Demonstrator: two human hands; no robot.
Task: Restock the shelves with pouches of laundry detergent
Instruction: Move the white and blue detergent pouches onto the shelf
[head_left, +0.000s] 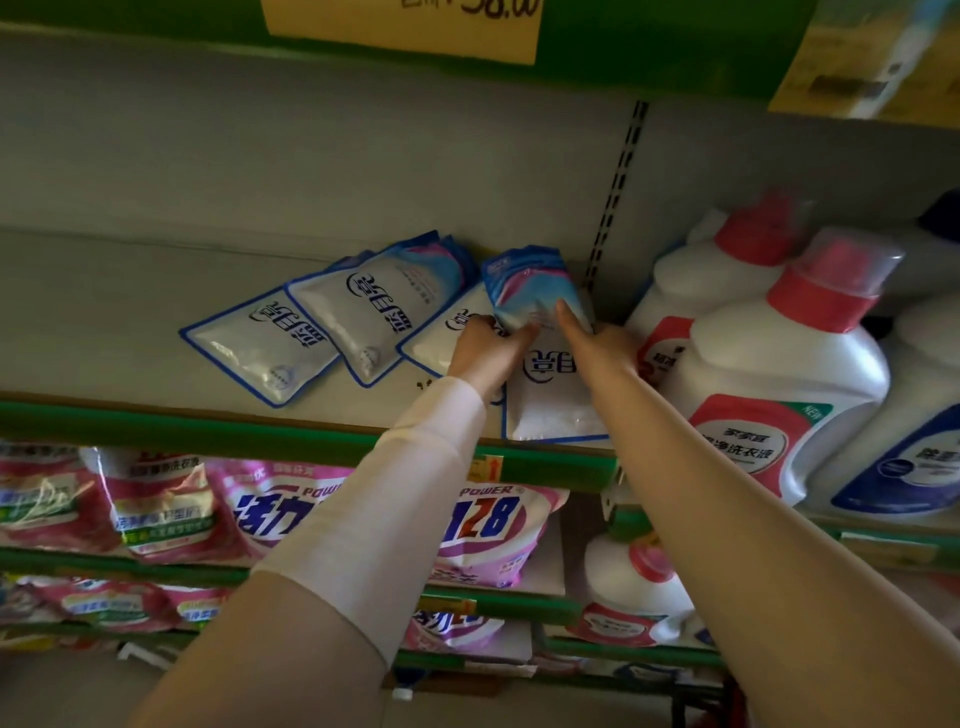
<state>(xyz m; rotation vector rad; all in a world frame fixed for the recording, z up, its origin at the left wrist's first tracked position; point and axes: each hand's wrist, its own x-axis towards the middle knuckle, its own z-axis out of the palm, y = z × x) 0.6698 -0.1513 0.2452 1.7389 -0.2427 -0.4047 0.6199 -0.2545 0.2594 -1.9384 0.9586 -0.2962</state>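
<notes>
So both hands are reaching up onto the shelf (156, 415) and meeting on one held pouch (532, 286), which is standing tilted up off the shelf with its blue and pink end pointing away from the person. The left hand (485, 351) is clamping the pouch's near edge, fingers curled round the left side and thumb pressing across the front. The right hand (597, 345) is laying one straight digit up the pouch's face. The rest of its fingers are hiding behind, so honestly I can't tell if it's actually gripping or just steadying. The top edge is looking layered, maybe more than one pouch, too blurry to say.

Right under the grip, a flat pouch (550, 400) is lying on the shelf, reaching the front lip. Just left of the grip, three more pouches (379, 312) are lying flat and overlapping each other like fanned cards. Just right of the grip, white bottles (779, 374) with red caps are standing upright. Below the grip, on the next shelf down, pink bags (483, 519) are sitting in a row.
</notes>
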